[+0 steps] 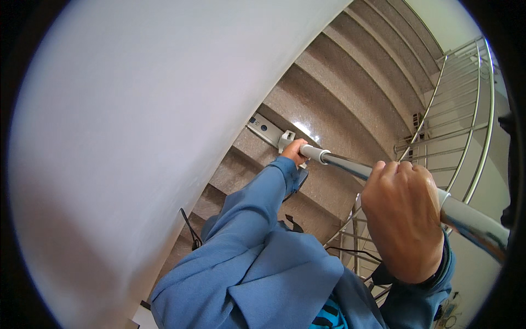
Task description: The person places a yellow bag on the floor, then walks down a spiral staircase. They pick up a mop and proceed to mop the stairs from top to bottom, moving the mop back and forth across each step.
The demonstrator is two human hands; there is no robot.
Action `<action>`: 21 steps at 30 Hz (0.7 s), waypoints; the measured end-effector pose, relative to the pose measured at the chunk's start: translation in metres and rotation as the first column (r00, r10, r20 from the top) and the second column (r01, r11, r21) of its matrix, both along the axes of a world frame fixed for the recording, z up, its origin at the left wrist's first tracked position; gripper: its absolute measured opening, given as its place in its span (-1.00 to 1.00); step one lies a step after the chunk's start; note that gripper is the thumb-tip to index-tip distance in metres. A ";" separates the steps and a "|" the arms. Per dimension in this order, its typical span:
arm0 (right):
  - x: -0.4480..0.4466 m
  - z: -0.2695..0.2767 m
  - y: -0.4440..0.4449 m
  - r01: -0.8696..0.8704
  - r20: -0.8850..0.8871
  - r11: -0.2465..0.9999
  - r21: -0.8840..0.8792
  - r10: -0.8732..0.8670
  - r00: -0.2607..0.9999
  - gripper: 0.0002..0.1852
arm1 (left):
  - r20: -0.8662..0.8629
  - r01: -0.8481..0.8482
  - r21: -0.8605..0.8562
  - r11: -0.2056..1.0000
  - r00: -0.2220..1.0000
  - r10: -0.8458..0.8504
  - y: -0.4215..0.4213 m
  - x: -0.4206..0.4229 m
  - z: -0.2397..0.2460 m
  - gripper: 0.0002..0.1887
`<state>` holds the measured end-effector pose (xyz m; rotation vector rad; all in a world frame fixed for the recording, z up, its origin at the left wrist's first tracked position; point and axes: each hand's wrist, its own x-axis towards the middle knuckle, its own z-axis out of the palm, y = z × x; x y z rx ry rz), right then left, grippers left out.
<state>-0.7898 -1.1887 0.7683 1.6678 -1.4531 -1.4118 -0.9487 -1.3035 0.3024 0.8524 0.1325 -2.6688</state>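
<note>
My left hand [294, 150] is wrapped around the white lower sleeve of a metal telescopic pole [347, 163], close to the joint at its foot. Higher up, my right hand [402, 220] grips the same pole, back of the hand towards me. A flat white head [265, 129], seemingly a flat mop's, lies at the pole's lower end. It rests along a stone stair tread [249, 143], with one end near the wall. My left hand and sleeve hide part of the head and joint.
Curved speckled stone steps [353, 78] rise towards the top right. A smooth white wall [123, 103] borders them on the left, and a metal tube railing [468, 135] on the right. A black cord [190, 226] hangs beside the wall, near my blue garment [246, 255].
</note>
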 end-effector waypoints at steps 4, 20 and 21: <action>0.000 0.004 -0.011 -0.050 -0.043 0.999 0.008 0.050 0.998 -0.79 | -0.149 -0.111 -0.408 0.906 0.987 0.054 0.005 0.021 0.011 -0.80; -0.041 0.039 0.034 0.128 0.211 0.977 -0.172 -0.091 0.973 -0.84 | -0.125 -0.061 -0.079 0.995 0.991 0.051 0.062 0.055 0.031 -0.74; -0.044 0.044 0.040 0.127 0.195 0.973 -0.194 -0.088 0.977 -0.84 | -0.045 -0.024 -0.018 1.000 0.999 0.023 0.066 0.048 0.034 -0.71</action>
